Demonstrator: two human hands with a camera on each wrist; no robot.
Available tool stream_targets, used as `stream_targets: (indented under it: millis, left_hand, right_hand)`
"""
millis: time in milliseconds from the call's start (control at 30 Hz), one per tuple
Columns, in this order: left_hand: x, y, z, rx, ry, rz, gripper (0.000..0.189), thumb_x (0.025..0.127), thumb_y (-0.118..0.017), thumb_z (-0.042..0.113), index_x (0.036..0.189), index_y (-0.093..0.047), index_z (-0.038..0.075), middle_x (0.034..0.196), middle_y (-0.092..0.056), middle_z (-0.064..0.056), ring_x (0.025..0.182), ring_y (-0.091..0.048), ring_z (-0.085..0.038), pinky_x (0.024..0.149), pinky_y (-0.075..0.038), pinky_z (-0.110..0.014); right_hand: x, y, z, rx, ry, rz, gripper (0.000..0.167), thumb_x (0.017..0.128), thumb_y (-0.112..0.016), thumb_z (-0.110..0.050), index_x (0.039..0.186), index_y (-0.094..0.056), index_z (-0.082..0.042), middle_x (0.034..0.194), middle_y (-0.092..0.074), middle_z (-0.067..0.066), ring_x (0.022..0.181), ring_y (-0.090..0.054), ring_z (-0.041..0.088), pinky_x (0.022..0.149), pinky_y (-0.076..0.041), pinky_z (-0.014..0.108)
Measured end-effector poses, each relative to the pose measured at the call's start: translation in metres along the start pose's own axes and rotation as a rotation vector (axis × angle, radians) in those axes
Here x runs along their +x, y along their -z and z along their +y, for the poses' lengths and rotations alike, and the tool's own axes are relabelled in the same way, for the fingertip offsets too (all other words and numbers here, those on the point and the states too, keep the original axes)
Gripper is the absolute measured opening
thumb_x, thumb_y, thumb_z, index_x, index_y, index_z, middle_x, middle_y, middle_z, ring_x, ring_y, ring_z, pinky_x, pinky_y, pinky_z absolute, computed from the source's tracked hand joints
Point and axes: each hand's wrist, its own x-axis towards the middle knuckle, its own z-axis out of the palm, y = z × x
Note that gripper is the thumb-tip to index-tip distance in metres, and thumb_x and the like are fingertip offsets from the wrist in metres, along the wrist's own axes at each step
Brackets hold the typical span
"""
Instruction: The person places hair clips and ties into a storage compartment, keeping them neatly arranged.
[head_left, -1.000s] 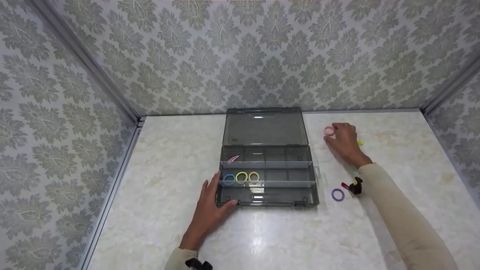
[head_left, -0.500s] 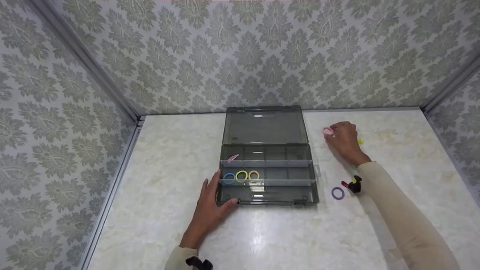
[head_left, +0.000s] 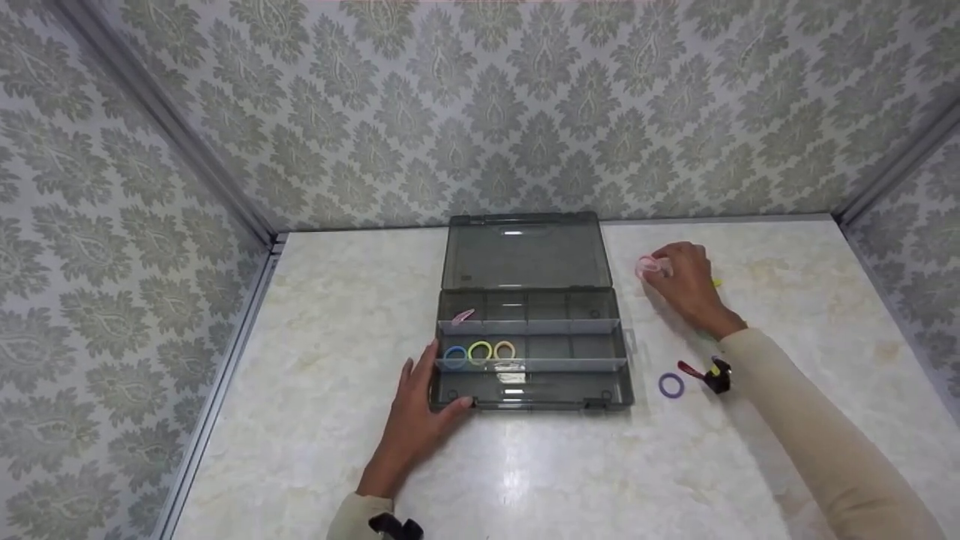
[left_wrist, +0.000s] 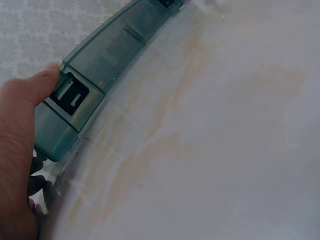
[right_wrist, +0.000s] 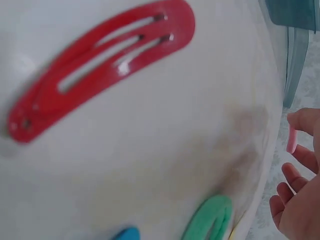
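My right hand [head_left: 684, 281] pinches a pink hair tie [right_wrist: 292, 138] between thumb and forefinger, at the back right of the table. In the head view a pale piece shows inside the ring. My left hand [head_left: 416, 416] grips the front left corner of a smoky plastic organizer box [head_left: 628, 390], its thumb by the front latch [left_wrist: 70, 95]. The lid [head_left: 525, 251] stands open at the back. In the middle row sit a blue hair tie [head_left: 455, 347], a yellow one and a beige one. A pink snap clip [head_left: 463, 317] lies in the back row.
Right of the box lie a purple hair tie [head_left: 661, 385] and a red snap clip [right_wrist: 105, 65]. A green clip [right_wrist: 206, 220] and a blue piece [right_wrist: 127, 234] show partly in the right wrist view. Something yellow [head_left: 716, 283] lies behind my right hand. Patterned walls enclose the table.
My right hand with the pink hair tie has shifted slightly left, and the ring has turned in the fingers. My left hand stays at the box corner.
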Motion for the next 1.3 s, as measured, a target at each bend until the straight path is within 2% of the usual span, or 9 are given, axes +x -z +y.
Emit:
stream_targets:
  millis: [167,367,467,833,1100,1300]
  left_hand:
    - [-0.001,0.0,-0.002,0.008,0.0,0.003,0.108,0.094,-0.081,0.064,0.178,-0.024,0.029,0.18,-0.032,-0.007,0.166,-0.014,-0.053,0.126,-0.025,-0.076]
    - [-0.003,0.0,-0.002,0.011,-0.005,0.003,0.109,0.093,-0.08,0.067,0.178,-0.024,0.027,0.18,-0.032,-0.007,0.166,-0.015,-0.053,0.126,-0.026,-0.076]
    - [-0.003,-0.001,-0.003,0.025,-0.009,0.005,0.108,0.095,-0.079,0.065,0.178,-0.024,0.025,0.18,-0.032,-0.008,0.166,-0.016,-0.052,0.126,-0.026,-0.075]
    - [-0.001,-0.001,-0.004,0.052,-0.031,0.008,0.106,0.096,-0.081,0.058,0.177,-0.025,0.019,0.179,-0.033,-0.012,0.165,-0.019,-0.053,0.128,-0.024,-0.072]
    - [-0.001,0.0,-0.002,0.027,-0.02,0.009,0.108,0.094,-0.082,0.06,0.177,-0.025,0.022,0.18,-0.033,-0.009,0.166,-0.018,-0.051,0.129,-0.023,-0.072]
    - [-0.001,0.0,0.0,0.013,-0.017,0.006,0.108,0.094,-0.081,0.063,0.178,-0.025,0.025,0.18,-0.032,-0.007,0.166,-0.015,-0.052,0.127,-0.025,-0.074]
  right_hand:
    - [-0.003,-0.003,-0.012,0.008,0.047,0.005,0.035,0.105,-0.075,-0.015,0.13,-0.067,0.008,0.143,-0.055,0.029,0.139,-0.041,0.047,0.117,-0.031,0.066]
    - [-0.003,-0.008,-0.026,-0.014,0.162,0.02,0.03,0.1,-0.081,-0.01,0.123,-0.073,0.009,0.133,-0.062,0.031,0.133,-0.046,0.049,0.116,-0.032,0.068]
    - [-0.005,-0.01,-0.034,-0.014,0.218,0.02,0.029,0.099,-0.083,-0.009,0.12,-0.074,0.008,0.131,-0.064,0.03,0.13,-0.047,0.05,0.114,-0.033,0.068]
    - [-0.013,-0.016,-0.062,-0.025,0.331,-0.021,0.027,0.096,-0.087,-0.011,0.116,-0.077,0.004,0.13,-0.066,0.024,0.129,-0.051,0.047,0.112,-0.035,0.067]
    - [-0.026,-0.024,-0.081,-0.048,0.48,-0.018,0.029,0.094,-0.09,-0.012,0.114,-0.076,0.002,0.129,-0.065,0.023,0.125,-0.053,0.047,0.106,-0.04,0.067]
    - [-0.035,-0.031,-0.091,-0.042,0.517,-0.049,0.032,0.092,-0.092,-0.01,0.117,-0.076,0.001,0.132,-0.064,0.024,0.126,-0.052,0.046,0.107,-0.04,0.067]
